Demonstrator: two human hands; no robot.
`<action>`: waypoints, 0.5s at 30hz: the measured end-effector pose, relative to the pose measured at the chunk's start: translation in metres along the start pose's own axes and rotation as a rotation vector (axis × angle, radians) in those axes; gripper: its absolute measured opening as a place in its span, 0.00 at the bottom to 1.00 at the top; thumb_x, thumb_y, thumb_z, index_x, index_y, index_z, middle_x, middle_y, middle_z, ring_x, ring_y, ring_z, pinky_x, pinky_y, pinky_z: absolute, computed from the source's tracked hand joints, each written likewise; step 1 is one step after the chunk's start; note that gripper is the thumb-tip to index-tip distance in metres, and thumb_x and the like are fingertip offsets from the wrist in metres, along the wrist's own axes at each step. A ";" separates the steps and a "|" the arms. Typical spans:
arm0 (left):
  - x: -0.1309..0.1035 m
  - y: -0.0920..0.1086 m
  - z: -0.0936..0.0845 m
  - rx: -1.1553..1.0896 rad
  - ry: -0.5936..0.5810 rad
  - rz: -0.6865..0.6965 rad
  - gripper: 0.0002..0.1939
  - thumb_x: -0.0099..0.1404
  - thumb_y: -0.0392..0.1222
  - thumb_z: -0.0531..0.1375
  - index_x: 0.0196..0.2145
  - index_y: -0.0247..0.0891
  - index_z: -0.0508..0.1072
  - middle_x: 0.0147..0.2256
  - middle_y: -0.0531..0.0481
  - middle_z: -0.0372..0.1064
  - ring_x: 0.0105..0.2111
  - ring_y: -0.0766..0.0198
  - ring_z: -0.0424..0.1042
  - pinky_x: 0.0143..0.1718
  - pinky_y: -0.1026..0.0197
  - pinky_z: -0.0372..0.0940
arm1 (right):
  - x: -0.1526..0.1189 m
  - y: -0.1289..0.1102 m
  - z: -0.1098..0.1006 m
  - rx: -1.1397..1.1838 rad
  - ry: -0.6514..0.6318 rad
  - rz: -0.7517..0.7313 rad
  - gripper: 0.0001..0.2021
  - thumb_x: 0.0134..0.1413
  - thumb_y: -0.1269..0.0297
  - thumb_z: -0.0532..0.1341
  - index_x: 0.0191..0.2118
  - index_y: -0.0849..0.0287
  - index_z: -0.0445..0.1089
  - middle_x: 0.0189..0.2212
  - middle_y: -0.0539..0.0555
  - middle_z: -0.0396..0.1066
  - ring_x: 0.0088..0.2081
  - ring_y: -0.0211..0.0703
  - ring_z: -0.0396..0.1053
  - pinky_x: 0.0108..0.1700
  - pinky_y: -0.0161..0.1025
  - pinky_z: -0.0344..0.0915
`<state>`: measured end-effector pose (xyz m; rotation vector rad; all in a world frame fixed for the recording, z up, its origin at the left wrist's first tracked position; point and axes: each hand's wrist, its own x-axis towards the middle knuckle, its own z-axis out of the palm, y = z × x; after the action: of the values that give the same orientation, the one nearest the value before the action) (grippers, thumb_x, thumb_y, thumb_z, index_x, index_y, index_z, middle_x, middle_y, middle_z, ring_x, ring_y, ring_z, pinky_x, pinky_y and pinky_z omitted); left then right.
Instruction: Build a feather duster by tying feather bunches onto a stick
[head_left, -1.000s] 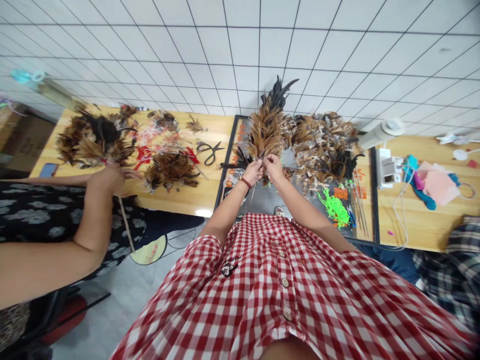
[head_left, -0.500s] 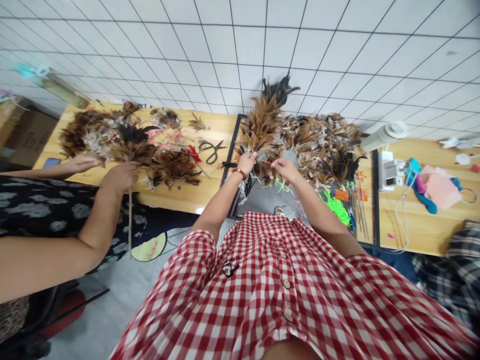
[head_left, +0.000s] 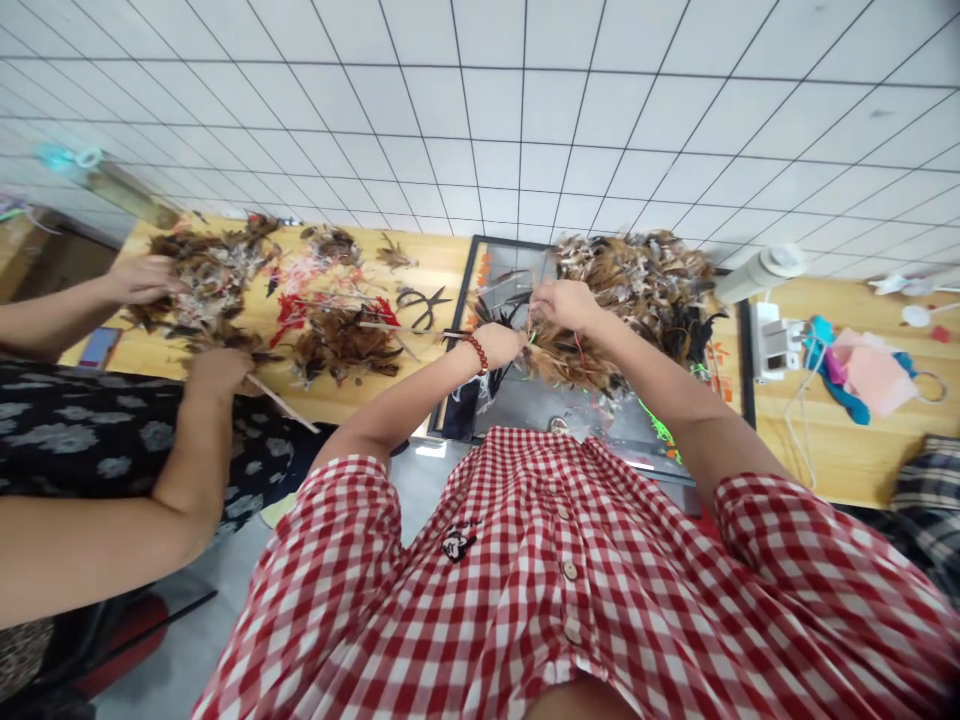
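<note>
Left hand clenched at the base of the feather bundle, over the grey mat. Bundle lies right of those fingers; stick leftward, long axis crosswise. Right hand just beyond, pinching apparent red thread. Farther right: feather pile, then bottle, contents hidden.

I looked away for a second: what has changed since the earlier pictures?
The feather bundle swung from pointing at the wall to lying toward the person's right; a co-worker's left hand moved to the leftmost feather pile. The scissors and white bottle stayed put.
</note>
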<state>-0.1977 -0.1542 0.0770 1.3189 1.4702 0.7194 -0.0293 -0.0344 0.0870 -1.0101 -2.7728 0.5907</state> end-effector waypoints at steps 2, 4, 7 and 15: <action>-0.006 0.004 0.001 -0.037 0.061 0.049 0.14 0.53 0.20 0.61 0.24 0.38 0.66 0.17 0.59 0.48 0.21 0.61 0.60 0.30 0.66 0.52 | 0.005 0.009 0.017 0.105 -0.045 0.094 0.08 0.58 0.65 0.63 0.37 0.56 0.81 0.39 0.54 0.81 0.41 0.48 0.73 0.41 0.39 0.62; -0.009 0.006 -0.001 -0.070 0.089 0.071 0.13 0.53 0.21 0.59 0.28 0.38 0.69 0.18 0.58 0.49 0.21 0.61 0.61 0.30 0.66 0.51 | 0.008 0.018 0.032 0.292 -0.090 0.164 0.06 0.53 0.63 0.66 0.31 0.57 0.80 0.30 0.51 0.79 0.35 0.42 0.71 0.39 0.37 0.62; -0.013 0.006 -0.009 -0.038 -0.006 0.084 0.15 0.51 0.20 0.59 0.31 0.39 0.71 0.18 0.57 0.52 0.21 0.63 0.59 0.29 0.66 0.47 | 0.004 0.030 0.045 0.631 -0.192 0.223 0.10 0.42 0.58 0.72 0.23 0.58 0.76 0.19 0.47 0.73 0.24 0.35 0.64 0.32 0.33 0.61; -0.035 -0.010 -0.030 -0.024 -0.087 0.027 0.13 0.52 0.24 0.66 0.23 0.41 0.70 0.15 0.56 0.58 0.15 0.69 0.50 0.22 0.68 0.45 | -0.133 0.068 0.038 0.902 -0.304 0.569 0.16 0.38 0.52 0.74 0.28 0.56 0.74 0.14 0.44 0.61 0.17 0.31 0.56 0.24 0.33 0.64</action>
<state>-0.2317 -0.1843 0.0879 1.3381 1.3727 0.6866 0.1031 -0.0846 0.0264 -1.4840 -1.9212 1.9504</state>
